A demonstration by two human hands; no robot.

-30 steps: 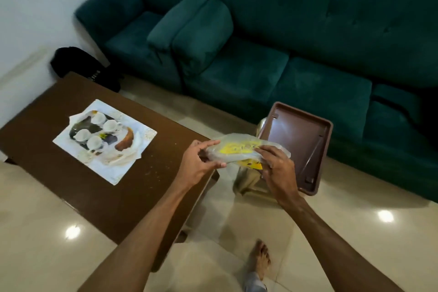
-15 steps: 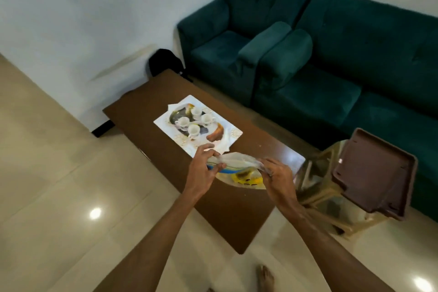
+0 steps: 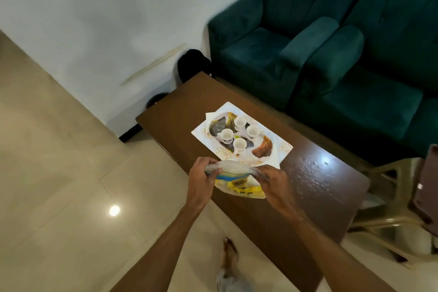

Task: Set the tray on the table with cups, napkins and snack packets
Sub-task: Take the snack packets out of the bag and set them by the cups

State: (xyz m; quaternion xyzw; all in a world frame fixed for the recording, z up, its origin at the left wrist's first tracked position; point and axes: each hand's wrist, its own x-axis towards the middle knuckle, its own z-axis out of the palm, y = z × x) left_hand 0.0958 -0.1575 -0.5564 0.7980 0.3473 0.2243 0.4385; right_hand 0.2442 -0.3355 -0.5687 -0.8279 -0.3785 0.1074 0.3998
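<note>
The left hand [image 3: 203, 179] pinched the left end of the snack packet [image 3: 237, 181] and the right hand [image 3: 272, 185] pinched its right end, fingers curled over it. That kept the limp bag level above the near edge of the table [image 3: 320, 185]. It hung just near of the tray [image 3: 204, 131], where four cups [image 3: 239, 144] stood, probably to be laid beside them.

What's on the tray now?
Four white cups stand on the tray. The snack packet, in the left hand and right hand, hides part of its near edge.

Cups [image 3: 239, 134] on tray [image 3: 282, 147], on table [image 3: 315, 187]
</note>
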